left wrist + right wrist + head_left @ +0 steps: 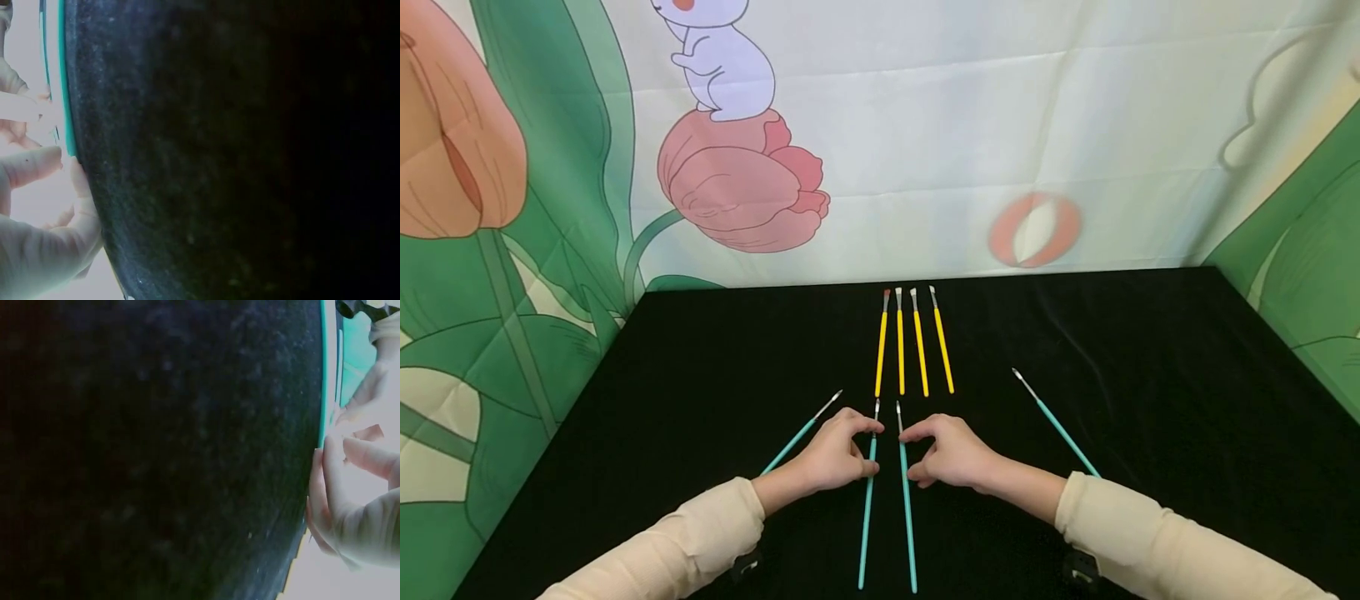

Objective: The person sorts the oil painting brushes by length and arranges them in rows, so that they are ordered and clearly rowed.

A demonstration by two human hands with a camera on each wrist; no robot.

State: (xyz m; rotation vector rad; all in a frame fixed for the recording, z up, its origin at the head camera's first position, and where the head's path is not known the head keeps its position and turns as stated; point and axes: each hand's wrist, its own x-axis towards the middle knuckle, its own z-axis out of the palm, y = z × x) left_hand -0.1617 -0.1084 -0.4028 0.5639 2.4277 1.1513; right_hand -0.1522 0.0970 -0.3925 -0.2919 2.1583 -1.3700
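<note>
In the head view two paintbrushes with turquoise handles lie side by side in the middle of a black cloth, bristles pointing away from me. My left hand [838, 450] holds the left middle paintbrush [867, 521] near its metal ferrule, index finger and thumb bent against it. Likewise, my right hand [951, 452] has its thumb and index fingertips at the right middle paintbrush [909, 529], just below the ferrule. In the wrist views, the left fingers [81, 206] and right fingers [331, 487] meet the turquoise handles; bright glare washes out part of both hands.
Several yellow-handled brushes [901, 354] lie in a row beyond my hands. One turquoise brush [790, 446] slants at the left and another turquoise brush [1063, 433] at the right, each partly behind a forearm. A printed curtain [925, 150] hangs behind the black cloth [647, 400].
</note>
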